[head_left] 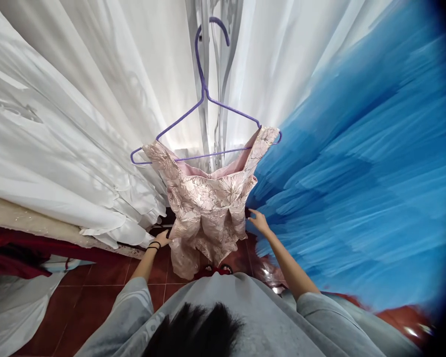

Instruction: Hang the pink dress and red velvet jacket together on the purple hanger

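A pale pink dress [215, 198] with a metallic floral pattern hangs in front of me by its wide straps from a purple hanger [204, 91]. The hanger's hook points up, and its left end sticks out past the strap. At the garment's left edge, around the waist, my left hand [162, 239] is closed on the fabric; its fingertips are partly hidden. On the opposite side, my right hand [259, 221] is beside the waist with fingers stretched and apart, holding nothing. A dark band circles my left wrist.
White draped fabric [59, 124] fills the left and back. Blue layered tulle [357, 183] spreads along the right, close to my right arm. Dark red fabric [7, 248] lies at lower left. Reddish floor tiles [92, 297] show below, with my feet under the dress hem.
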